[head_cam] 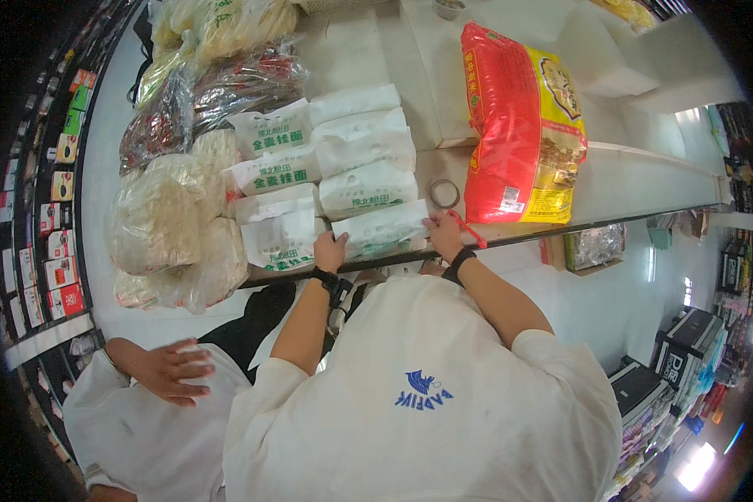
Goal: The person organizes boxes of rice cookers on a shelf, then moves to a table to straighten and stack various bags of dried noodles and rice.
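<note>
At the counter's front edge lies a white paper packet of dried noodles (379,227) with green print. My left hand (330,252) holds its left end, with the thumb beside the paper. The fingers of my right hand (444,233) grip the opposite end. Behind it, more white noodle packets (367,188) lie in two columns, the left one (279,241) reaching close to my left hand. A red plastic strip (470,231) lies against my right hand, and a roll of tape (444,193) rests just beyond it.
A large red and yellow rice sack (508,132) stands on the counter (627,182) at right. Clear bags of pale noodles (163,213) and dark goods (245,81) are piled at left. Another person's hand (174,371) is at lower left. Stocked shelves (44,245) line the left side.
</note>
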`<state>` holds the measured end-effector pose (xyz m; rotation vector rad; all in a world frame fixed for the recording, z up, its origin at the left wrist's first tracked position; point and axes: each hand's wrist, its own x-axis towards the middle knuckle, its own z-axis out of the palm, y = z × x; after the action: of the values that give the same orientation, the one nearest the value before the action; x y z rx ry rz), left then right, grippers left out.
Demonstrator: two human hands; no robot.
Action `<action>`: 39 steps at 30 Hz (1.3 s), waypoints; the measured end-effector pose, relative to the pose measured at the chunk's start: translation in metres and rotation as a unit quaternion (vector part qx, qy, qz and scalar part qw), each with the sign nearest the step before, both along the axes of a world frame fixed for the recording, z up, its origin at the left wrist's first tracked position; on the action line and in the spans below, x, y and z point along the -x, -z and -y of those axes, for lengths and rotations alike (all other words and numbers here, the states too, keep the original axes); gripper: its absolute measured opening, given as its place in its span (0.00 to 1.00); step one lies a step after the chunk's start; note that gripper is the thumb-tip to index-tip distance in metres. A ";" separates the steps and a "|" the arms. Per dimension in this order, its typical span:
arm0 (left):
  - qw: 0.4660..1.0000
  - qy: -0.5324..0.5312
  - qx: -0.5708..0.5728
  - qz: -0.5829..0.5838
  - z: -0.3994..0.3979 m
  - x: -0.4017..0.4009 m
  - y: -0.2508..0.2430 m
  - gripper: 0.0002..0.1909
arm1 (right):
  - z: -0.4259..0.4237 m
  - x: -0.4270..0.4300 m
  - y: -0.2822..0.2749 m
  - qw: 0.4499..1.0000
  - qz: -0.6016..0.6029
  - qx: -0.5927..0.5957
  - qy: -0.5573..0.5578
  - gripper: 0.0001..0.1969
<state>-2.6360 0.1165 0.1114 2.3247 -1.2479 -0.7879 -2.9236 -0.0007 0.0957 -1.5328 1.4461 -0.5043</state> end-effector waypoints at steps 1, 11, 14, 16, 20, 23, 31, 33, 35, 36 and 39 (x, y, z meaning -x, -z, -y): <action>1.000 -0.001 -0.004 0.000 0.003 0.003 -0.005 0.25 | 0.002 0.009 0.003 1.000 0.000 -0.004 -0.001 0.11; 0.965 -0.131 -0.063 -0.217 0.021 0.028 -0.017 0.20 | 0.013 0.028 -0.015 0.999 -0.041 -0.036 -0.003 0.19; 0.943 -0.155 -0.009 -0.293 0.028 0.028 -0.033 0.19 | 0.025 0.034 0.002 0.988 0.037 -0.149 0.023 0.18; 0.922 -0.192 0.031 -0.335 0.019 0.023 -0.021 0.19 | 0.025 0.016 -0.032 0.985 0.066 -0.152 0.043 0.17; 0.921 -0.205 0.057 -0.326 0.015 0.024 -0.014 0.15 | 0.023 0.020 -0.022 0.998 0.001 -0.069 -0.006 0.16; 0.986 -0.078 -0.037 -0.142 0.016 0.012 -0.013 0.10 | 0.028 0.016 -0.023 0.982 -0.123 -0.043 -0.137 0.18; 0.974 -0.059 0.177 0.133 0.082 -0.009 -0.074 0.17 | 0.093 -0.047 -0.011 0.996 -0.051 0.055 -0.055 0.21; 0.981 -0.030 0.116 0.150 0.091 -0.018 -0.066 0.19 | 0.107 -0.063 -0.003 0.979 -0.138 -0.131 -0.078 0.20; 0.993 -0.033 -0.097 0.057 0.107 -0.023 -0.063 0.19 | 0.103 -0.066 0.006 0.989 -0.123 -0.079 -0.030 0.18; 0.993 -0.037 -0.095 0.054 0.110 -0.027 -0.058 0.21 | 0.102 -0.066 0.009 0.991 -0.109 -0.054 -0.050 0.17; 0.989 -0.073 -0.112 0.064 0.114 -0.037 -0.045 0.19 | 0.104 -0.056 0.007 0.993 -0.078 -0.077 -0.044 0.16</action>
<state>-2.5989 0.0022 0.1566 2.6507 -1.0709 -0.7754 -2.8677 -0.1047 0.0883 -1.5301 1.4913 -0.2187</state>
